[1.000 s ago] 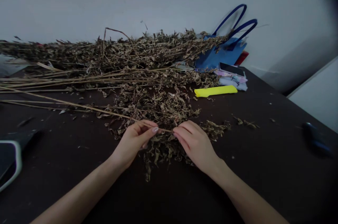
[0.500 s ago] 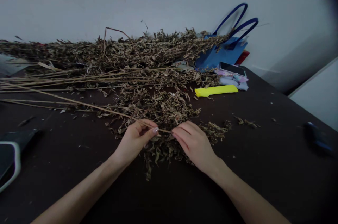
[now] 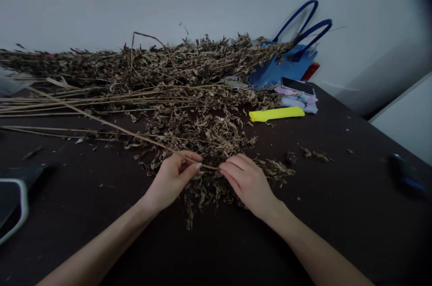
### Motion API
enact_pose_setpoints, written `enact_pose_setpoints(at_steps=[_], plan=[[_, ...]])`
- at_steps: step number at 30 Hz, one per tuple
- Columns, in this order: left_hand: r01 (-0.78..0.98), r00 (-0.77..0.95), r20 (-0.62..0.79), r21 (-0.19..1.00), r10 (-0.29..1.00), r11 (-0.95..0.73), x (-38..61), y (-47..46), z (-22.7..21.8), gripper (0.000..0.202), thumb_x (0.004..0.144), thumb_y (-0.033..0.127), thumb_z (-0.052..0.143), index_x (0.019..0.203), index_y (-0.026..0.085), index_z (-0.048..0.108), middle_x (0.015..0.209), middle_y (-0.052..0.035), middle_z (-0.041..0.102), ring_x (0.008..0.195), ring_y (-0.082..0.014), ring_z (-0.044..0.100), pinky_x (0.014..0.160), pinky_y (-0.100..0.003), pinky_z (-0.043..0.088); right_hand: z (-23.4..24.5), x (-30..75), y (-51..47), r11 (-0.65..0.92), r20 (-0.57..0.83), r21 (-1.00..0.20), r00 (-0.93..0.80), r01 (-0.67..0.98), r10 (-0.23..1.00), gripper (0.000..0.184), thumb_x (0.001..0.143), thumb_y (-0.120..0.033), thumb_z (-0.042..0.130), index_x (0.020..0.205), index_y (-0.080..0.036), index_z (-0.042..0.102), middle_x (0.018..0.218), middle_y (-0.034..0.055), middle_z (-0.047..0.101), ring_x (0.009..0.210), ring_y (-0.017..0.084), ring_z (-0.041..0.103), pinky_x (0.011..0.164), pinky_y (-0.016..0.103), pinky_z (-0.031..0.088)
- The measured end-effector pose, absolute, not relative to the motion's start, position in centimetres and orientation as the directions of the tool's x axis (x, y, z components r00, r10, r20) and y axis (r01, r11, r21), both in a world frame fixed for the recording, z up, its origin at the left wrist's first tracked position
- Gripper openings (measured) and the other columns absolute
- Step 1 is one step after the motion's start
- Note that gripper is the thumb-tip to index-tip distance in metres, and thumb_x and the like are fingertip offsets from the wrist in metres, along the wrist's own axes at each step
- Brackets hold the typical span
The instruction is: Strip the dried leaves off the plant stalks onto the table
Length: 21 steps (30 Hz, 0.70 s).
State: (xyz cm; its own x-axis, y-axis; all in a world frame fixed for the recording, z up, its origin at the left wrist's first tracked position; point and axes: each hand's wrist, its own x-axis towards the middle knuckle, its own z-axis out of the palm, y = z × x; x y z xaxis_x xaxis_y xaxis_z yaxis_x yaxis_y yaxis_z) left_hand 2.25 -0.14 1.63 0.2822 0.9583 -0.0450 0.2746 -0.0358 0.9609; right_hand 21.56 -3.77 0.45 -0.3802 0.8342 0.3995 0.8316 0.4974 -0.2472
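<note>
A long bare dried stalk (image 3: 111, 125) runs from far left down to my hands. My left hand (image 3: 173, 178) is closed, pinching the stalk between thumb and fingers. My right hand (image 3: 246, 180) is closed too, its fingertips gripping the stalk's near end. Both hands hover just above a heap of stripped dry leaves (image 3: 205, 142) on the dark table (image 3: 337, 214). Behind it lies a big pile of leafy dried stems (image 3: 141, 63) along the wall, with a row of bare stalks (image 3: 67, 101) in front of it.
A yellow bar-shaped object (image 3: 276, 114) lies right of the leaves. A blue bag (image 3: 286, 63) with loop handles, a phone (image 3: 297, 85) on folded cloth, a dark tool (image 3: 405, 178) at the right edge and a white-rimmed device (image 3: 11, 205) at the left edge.
The far end of the stalk has swung upward and away across the table; my hands have stayed nearly in place, still pinching it.
</note>
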Motion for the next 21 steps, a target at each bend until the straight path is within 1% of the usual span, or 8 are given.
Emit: enact_pose_setpoints(at_steps=[3, 7, 9, 12, 17, 21], plan=[[0.315, 0.303, -0.007, 0.945, 0.953, -0.093, 2.1, 0.0, 1.8, 0.014, 0.077, 0.026, 0.059, 0.084, 0.015, 0.065, 0.09, -0.0073, 0.064, 0.066, -0.013, 0.057, 0.059, -0.024, 0.045, 0.5, 21.6, -3.8, 0.502, 0.384, -0.255, -0.39, 0.826, 0.837, 0.02, 0.09, -0.017, 0.041, 0.086, -0.017, 0.061, 0.079, 0.0051, 0.057, 0.078, 0.017, 0.05, 0.069, 0.029, 0.041], [0.337, 0.331, -0.006, 0.935, 0.943, -0.113, 1.9, 0.1, 1.6, 0.015, 0.078, 0.027, 0.058, 0.084, 0.016, 0.066, 0.085, -0.0049, 0.063, 0.059, -0.01, 0.052, 0.054, -0.022, 0.042, 0.6, 21.6, -3.8, 0.499, 0.359, -0.276, -0.393, 0.822, 0.847, 0.021, 0.091, -0.015, 0.04, 0.086, -0.016, 0.061, 0.079, 0.0055, 0.057, 0.078, 0.017, 0.049, 0.069, 0.029, 0.04], [0.305, 0.371, -0.032, 0.948, 0.928, -0.089, 1.8, 0.2, 1.3, 0.017, 0.079, 0.029, 0.057, 0.087, 0.017, 0.066, 0.078, -0.0027, 0.062, 0.056, -0.0093, 0.049, 0.051, -0.021, 0.041, 0.7, 21.7, -3.8, 0.498, 0.358, -0.285, -0.391, 0.819, 0.848, 0.021, 0.091, -0.015, 0.04, 0.086, -0.016, 0.061, 0.08, 0.0059, 0.057, 0.078, 0.017, 0.048, 0.069, 0.029, 0.04], [0.243, 0.407, -0.078, 0.97, 0.91, -0.026, 1.7, 0.3, 0.8, 0.022, 0.079, 0.031, 0.058, 0.094, 0.017, 0.063, 0.071, -0.0005, 0.058, 0.057, -0.0101, 0.049, 0.052, -0.021, 0.041, 0.8, 21.8, -3.7, 0.495, 0.376, -0.291, -0.377, 0.819, 0.846, 0.022, 0.091, -0.015, 0.04, 0.085, -0.016, 0.061, 0.081, 0.0061, 0.057, 0.079, 0.017, 0.048, 0.069, 0.03, 0.04], [0.191, 0.427, -0.102, 0.981, 0.898, 0.021, 1.6, 0.4, 0.5, 0.022, 0.081, 0.033, 0.056, 0.094, 0.016, 0.062, 0.074, -0.001, 0.057, 0.06, -0.0106, 0.051, 0.056, -0.023, 0.044, 0.8, 21.9, -3.8, 0.491, 0.388, -0.291, -0.368, 0.821, 0.845, 0.022, 0.091, -0.015, 0.039, 0.086, -0.016, 0.061, 0.082, 0.0063, 0.057, 0.079, 0.017, 0.048, 0.069, 0.03, 0.041], [0.17, 0.436, -0.09, 0.985, 0.895, 0.016, 1.6, 0.5, 0.4, 0.02, 0.079, 0.029, 0.059, 0.093, 0.016, 0.062, 0.078, -0.0017, 0.059, 0.06, -0.0098, 0.049, 0.055, -0.022, 0.043, 0.8, 21.8, -3.8, 0.493, 0.388, -0.288, -0.371, 0.821, 0.844, 0.021, 0.09, -0.013, 0.04, 0.085, -0.015, 0.061, 0.082, 0.0062, 0.057, 0.079, 0.017, 0.049, 0.069, 0.029, 0.041]])
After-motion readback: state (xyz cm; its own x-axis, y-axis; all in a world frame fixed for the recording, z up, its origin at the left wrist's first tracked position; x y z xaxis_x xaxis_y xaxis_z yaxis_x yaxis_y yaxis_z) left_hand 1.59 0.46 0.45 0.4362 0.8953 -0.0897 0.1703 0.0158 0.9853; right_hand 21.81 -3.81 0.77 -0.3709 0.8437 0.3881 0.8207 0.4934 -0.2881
